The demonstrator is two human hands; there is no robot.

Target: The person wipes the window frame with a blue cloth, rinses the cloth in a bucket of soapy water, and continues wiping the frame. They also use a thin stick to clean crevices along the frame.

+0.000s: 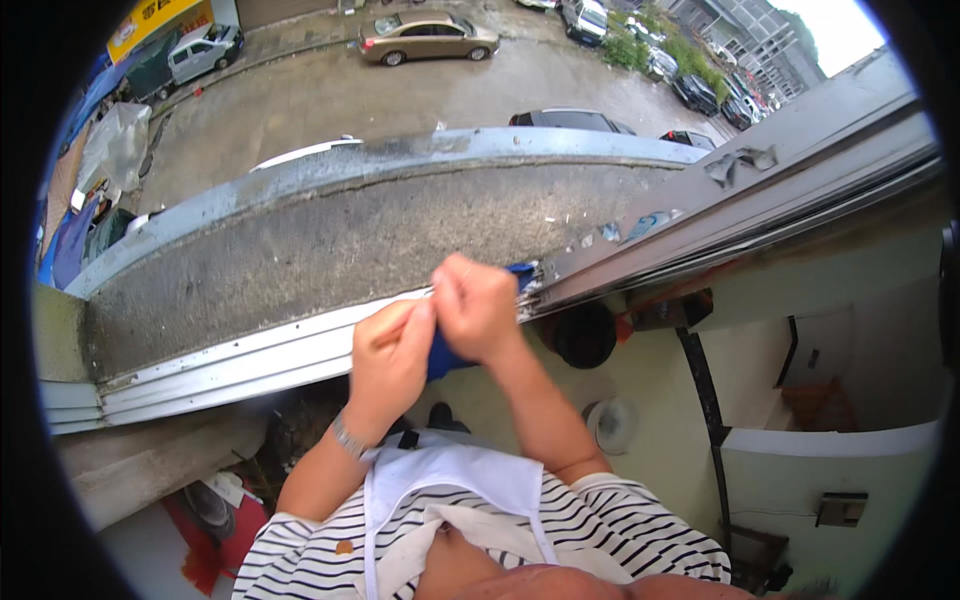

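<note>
My left hand, with a metal-banded watch at its wrist, is raised over the white window track, its fingers curled and the thumb against the index finger. Touching or almost touching it at the fingertips is my right hand, curled into a loose fist. Something thin may be between the fingertips; it is too small to tell. A blue cloth hangs over the track beneath the hands, partly hidden by them, and part of it shows beyond the right hand.
A concrete ledge with a raised outer rim lies outside the window. Metal sliding frames stand at the right. Indoors are a black bucket and a red object. Far below, a gold car stands on the wet street.
</note>
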